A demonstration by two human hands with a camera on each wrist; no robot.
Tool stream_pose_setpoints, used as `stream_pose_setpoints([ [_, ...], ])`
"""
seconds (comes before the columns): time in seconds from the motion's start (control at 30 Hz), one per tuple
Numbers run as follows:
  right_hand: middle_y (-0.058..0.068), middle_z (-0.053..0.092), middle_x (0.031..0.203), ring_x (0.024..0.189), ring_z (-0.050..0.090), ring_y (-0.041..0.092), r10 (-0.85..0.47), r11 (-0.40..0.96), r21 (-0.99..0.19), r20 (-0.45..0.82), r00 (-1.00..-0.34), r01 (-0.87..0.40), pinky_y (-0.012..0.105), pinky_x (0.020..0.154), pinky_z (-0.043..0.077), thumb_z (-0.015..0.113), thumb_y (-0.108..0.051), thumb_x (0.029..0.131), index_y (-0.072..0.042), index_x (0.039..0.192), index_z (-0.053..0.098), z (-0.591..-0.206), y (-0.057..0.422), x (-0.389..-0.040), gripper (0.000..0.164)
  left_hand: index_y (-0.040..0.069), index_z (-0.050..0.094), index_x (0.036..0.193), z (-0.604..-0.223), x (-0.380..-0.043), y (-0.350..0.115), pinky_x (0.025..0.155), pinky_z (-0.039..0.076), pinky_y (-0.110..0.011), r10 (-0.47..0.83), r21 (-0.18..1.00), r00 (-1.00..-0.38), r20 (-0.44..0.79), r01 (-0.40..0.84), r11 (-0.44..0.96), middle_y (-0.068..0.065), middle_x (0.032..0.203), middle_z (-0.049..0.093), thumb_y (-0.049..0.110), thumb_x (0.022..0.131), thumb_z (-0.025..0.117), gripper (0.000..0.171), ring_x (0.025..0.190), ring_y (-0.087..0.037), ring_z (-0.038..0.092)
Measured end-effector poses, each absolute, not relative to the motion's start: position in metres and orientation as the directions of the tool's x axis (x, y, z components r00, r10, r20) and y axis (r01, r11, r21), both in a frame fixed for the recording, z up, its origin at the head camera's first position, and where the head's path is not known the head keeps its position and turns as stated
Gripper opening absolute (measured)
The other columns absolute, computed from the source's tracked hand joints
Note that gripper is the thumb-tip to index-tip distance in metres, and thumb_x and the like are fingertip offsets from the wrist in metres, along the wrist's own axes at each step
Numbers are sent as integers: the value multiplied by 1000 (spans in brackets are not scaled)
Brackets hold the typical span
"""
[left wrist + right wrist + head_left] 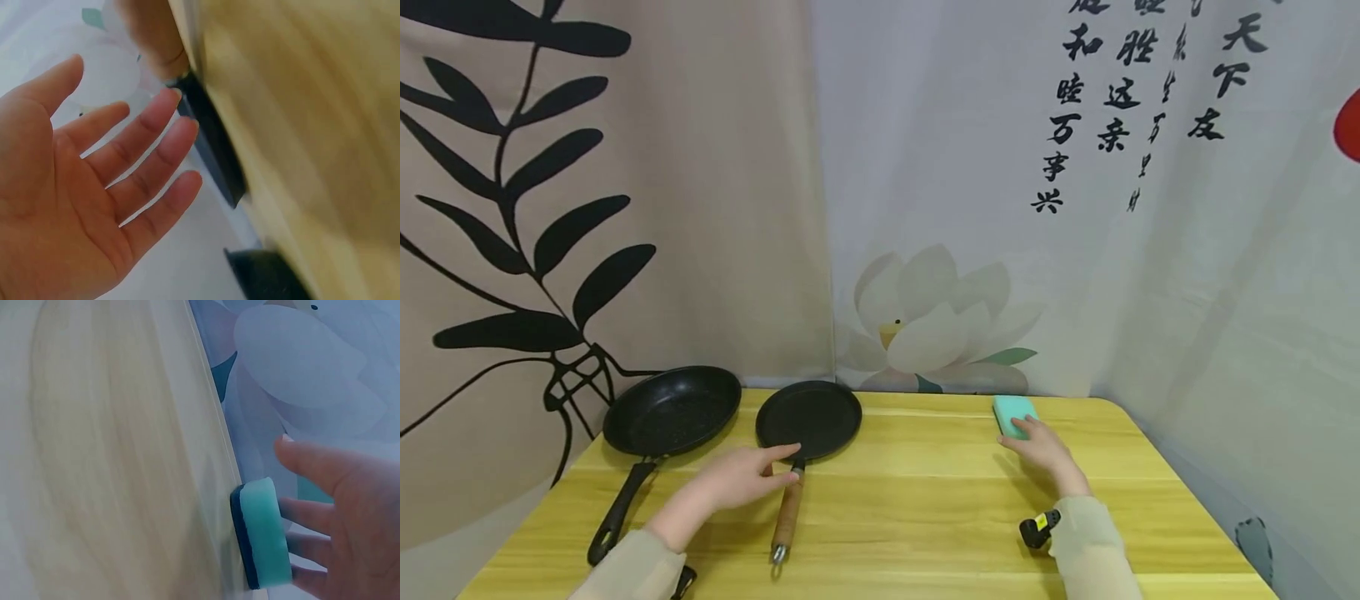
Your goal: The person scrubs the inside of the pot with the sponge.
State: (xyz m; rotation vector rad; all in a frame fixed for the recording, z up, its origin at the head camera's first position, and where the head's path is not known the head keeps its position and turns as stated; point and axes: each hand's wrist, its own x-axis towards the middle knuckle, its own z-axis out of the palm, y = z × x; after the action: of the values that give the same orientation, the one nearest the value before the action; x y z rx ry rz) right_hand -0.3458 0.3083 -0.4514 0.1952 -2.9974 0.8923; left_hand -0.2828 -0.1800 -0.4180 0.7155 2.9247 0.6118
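My left hand [741, 479] reaches over the flat black pan [808, 417] near where its wooden handle [787, 517] joins. In the left wrist view its fingers [150, 169] are spread, with nothing between them and the wooden handle beyond. At the far right of the table, my right hand [1041, 450] is at a turquoise sponge [1011, 410], which has a dark scouring layer on its underside. In the right wrist view the thumb is raised apart and the other fingertips [306, 547] come right up to the sponge's side, not curled round it.
A deeper black frying pan [673, 408] with a black handle [617, 517] stands at the table's left. The wooden table [917, 500] ends at a printed curtain [925, 167] behind. A small black device with a yellow label [1040, 527] sits at my right wrist.
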Motion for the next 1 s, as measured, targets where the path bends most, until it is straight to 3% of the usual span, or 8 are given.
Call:
stream_pose_setpoints([
  [0.23,34,32,146,136,25,51,-106,827,-549,61,-992,-122,64,108,22,60,-31,96,9,139,45,-453,308,-349,61,5,51,141,-436,-281,-176,44,35,-27,487,491,-873,13,430,758,9,55,48,44,95,59,61,45,-6,37],
  [0.33,35,31,146,136,24,51,-100,821,-559,57,-993,-115,64,108,21,60,-30,95,9,139,45,-456,308,-348,61,0,48,142,-441,-280,-176,43,39,-27,500,566,-866,-15,405,718,7,55,53,42,96,58,63,42,-9,45],
  [0.5,35,31,146,136,24,52,-87,814,-571,64,-994,-108,64,107,22,60,-31,95,9,141,43,-457,311,-345,63,1,44,144,-443,-278,-174,48,46,-29,494,659,-866,-77,327,677,1,61,60,40,96,59,64,47,-19,56],
  [0.73,35,28,148,134,25,53,-53,823,-563,59,-997,-77,66,106,24,60,-33,95,9,147,31,-460,311,-344,72,-1,39,146,-443,-271,-170,46,43,-29,505,680,-860,-80,323,659,1,53,53,39,95,62,69,45,-21,56],
  [1.0,35,26,148,134,24,54,-55,843,-534,47,-997,-72,69,103,24,59,-36,95,8,145,36,-460,310,-344,70,-2,26,151,-439,-261,-166,39,47,-33,496,711,-859,-126,270,649,-5,52,57,36,91,68,82,41,-20,55],
])
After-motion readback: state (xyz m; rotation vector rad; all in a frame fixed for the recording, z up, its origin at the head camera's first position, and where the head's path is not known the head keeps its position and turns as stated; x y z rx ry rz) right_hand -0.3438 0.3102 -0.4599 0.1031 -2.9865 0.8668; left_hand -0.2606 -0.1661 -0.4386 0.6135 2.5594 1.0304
